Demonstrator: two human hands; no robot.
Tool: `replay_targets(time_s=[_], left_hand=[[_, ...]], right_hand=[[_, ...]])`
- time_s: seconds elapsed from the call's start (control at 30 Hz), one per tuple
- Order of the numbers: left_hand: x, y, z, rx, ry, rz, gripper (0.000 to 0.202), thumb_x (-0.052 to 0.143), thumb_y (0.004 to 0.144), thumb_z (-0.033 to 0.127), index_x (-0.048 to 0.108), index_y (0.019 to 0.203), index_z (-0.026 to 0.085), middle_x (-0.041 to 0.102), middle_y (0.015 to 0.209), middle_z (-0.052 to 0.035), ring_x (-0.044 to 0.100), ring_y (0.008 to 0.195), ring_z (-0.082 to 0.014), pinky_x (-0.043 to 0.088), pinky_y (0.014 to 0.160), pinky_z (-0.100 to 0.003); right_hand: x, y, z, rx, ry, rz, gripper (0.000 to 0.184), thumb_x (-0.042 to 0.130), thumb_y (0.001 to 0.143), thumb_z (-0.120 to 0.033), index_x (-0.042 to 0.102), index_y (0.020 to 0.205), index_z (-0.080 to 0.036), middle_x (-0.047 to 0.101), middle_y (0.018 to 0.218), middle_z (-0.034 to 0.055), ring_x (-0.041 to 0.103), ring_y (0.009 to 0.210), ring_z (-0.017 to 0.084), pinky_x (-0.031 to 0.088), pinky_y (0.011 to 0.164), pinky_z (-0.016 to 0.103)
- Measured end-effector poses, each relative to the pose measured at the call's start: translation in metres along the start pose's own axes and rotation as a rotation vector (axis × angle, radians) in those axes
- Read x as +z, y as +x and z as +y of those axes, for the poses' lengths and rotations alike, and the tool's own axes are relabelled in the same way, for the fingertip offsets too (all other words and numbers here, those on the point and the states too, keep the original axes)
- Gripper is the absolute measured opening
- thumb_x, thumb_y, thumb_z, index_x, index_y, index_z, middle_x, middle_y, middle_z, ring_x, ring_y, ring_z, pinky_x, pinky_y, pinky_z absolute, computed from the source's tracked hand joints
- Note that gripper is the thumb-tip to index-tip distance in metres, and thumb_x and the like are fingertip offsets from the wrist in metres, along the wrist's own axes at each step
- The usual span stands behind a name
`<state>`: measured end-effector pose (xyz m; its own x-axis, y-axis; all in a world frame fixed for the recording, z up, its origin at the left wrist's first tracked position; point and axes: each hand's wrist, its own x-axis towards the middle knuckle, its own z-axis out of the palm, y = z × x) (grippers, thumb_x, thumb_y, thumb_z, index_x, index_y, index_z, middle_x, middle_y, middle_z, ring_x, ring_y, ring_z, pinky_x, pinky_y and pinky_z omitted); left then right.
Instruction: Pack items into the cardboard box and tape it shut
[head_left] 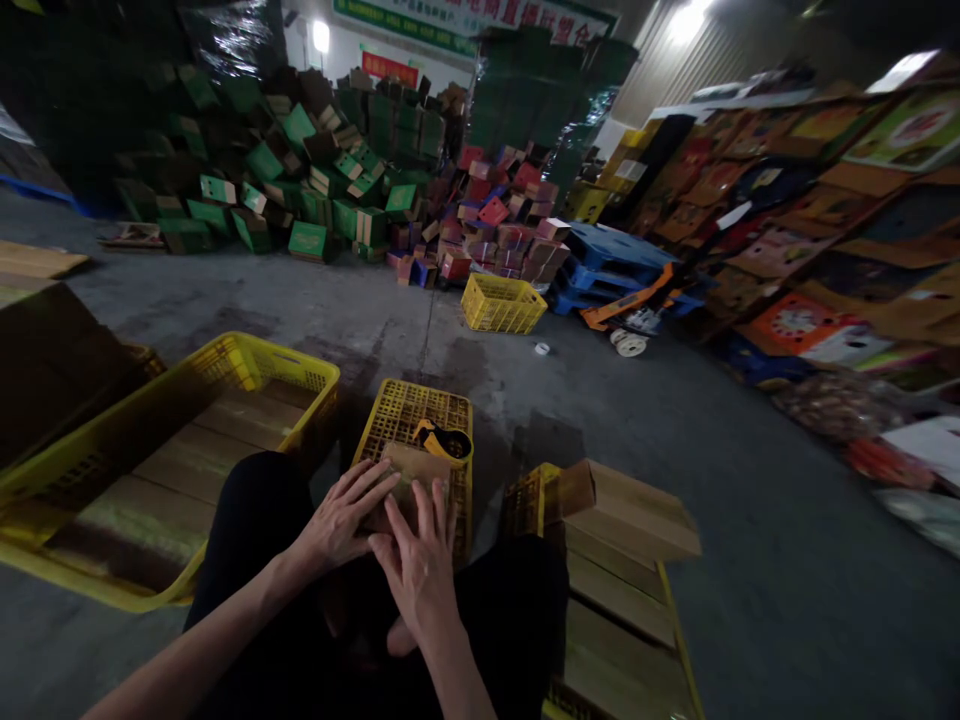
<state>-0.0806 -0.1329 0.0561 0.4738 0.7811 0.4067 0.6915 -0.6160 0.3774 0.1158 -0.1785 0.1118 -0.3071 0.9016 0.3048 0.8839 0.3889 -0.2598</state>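
Between my knees a small brown cardboard box [420, 464] rests on an upturned yellow plastic crate [382, 415]. My left hand [341, 515] lies on the box's left side, fingers stretched out across the top. From the right, my right hand [420, 545] presses on the same box with its fingers spread. Both hands hide much of the box. Just beyond it, a yellow-and-black tape dispenser [442, 440] sits on the crate.
To my left stands a yellow crate [300, 365] with flat cardboard boxes inside. On my right, another yellow crate [551, 480] carries cardboard boxes [630, 510]. Ahead are a yellow crate [504, 305], piled green boxes [307, 240], blue pallets [615, 250] and an orange pallet jack [630, 305].
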Motion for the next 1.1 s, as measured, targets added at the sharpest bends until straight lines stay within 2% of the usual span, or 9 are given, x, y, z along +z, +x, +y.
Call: replay_targets(time_s=[0.13,0.3,0.43,0.57,0.67,0.77,0.93,1.1], left_hand=[[0.0,0.001,-0.001,0.0,0.039,0.026,0.083,0.056,0.09,0.07,0.034,0.159,0.029,0.038,0.162,-0.0079,0.035,0.148,-0.0357,0.044,0.113,-0.051],[-0.001,0.004,-0.002,0.009,0.058,0.056,0.09,0.057,0.084,0.078,0.041,0.156,0.026,0.042,0.16,-0.0092,0.037,0.147,-0.0373,0.043,0.114,-0.053],[-0.001,0.006,-0.003,0.012,0.054,0.056,0.093,0.057,0.083,0.08,0.042,0.156,0.024,0.044,0.159,-0.0103,0.038,0.146,-0.0377,0.044,0.113,-0.052],[-0.004,0.005,-0.001,0.013,0.064,0.052,0.09,0.057,0.085,0.077,0.041,0.156,0.023,0.043,0.159,-0.0115,0.037,0.147,-0.0377,0.042,0.115,-0.053],[-0.009,0.004,0.005,0.042,0.059,0.048,0.086,0.058,0.09,0.069,0.037,0.158,0.02,0.041,0.16,-0.0123,0.032,0.15,-0.0365,0.041,0.116,-0.053],[-0.008,0.001,0.018,0.082,0.065,0.045,0.072,0.055,0.099,0.052,0.034,0.158,0.018,0.041,0.16,-0.0119,0.029,0.152,-0.0333,0.041,0.118,-0.051],[0.009,-0.003,0.05,0.043,0.154,0.035,0.058,0.047,0.104,0.03,0.033,0.159,0.017,0.041,0.16,-0.0118,0.036,0.149,-0.0292,0.04,0.118,-0.048],[0.016,0.0,0.055,0.024,0.167,0.034,0.057,0.047,0.101,0.024,0.037,0.156,0.015,0.046,0.157,-0.0119,0.037,0.148,-0.0294,0.039,0.119,-0.049]], right_hand=[[-0.001,-0.004,-0.002,0.061,-0.024,0.042,0.045,0.059,0.098,-0.042,0.056,0.143,-0.04,0.042,0.158,0.0052,0.027,0.151,0.039,0.038,0.114,0.065],[-0.002,-0.017,0.016,0.071,-0.09,0.079,0.044,0.052,0.102,-0.039,0.053,0.146,-0.042,0.04,0.16,0.0029,0.026,0.152,0.039,0.038,0.113,0.065],[-0.003,-0.029,0.032,0.094,-0.096,0.116,0.044,0.046,0.105,-0.04,0.051,0.148,-0.037,0.044,0.158,0.0018,0.023,0.153,0.037,0.038,0.115,0.064],[0.001,-0.037,0.041,0.101,-0.031,0.146,0.047,0.043,0.106,-0.038,0.047,0.152,-0.029,0.047,0.156,0.0025,0.024,0.154,0.031,0.042,0.116,0.055],[0.007,-0.041,0.041,0.098,0.029,0.173,0.05,0.041,0.107,-0.035,0.041,0.156,-0.027,0.047,0.157,0.0037,0.028,0.153,0.029,0.047,0.114,0.05],[0.014,-0.043,0.038,0.101,0.056,0.184,0.054,0.04,0.107,-0.034,0.033,0.159,-0.026,0.045,0.158,0.0057,0.031,0.152,0.029,0.049,0.113,0.051],[0.018,-0.038,0.035,0.147,0.095,0.201,0.061,0.042,0.106,-0.037,0.022,0.163,-0.024,0.043,0.158,0.0114,0.035,0.149,0.029,0.046,0.115,0.051],[0.018,-0.018,0.031,0.176,0.136,0.138,0.071,0.044,0.105,-0.043,0.011,0.164,-0.021,0.023,0.167,0.0156,0.03,0.152,0.031,0.047,0.114,0.049]])
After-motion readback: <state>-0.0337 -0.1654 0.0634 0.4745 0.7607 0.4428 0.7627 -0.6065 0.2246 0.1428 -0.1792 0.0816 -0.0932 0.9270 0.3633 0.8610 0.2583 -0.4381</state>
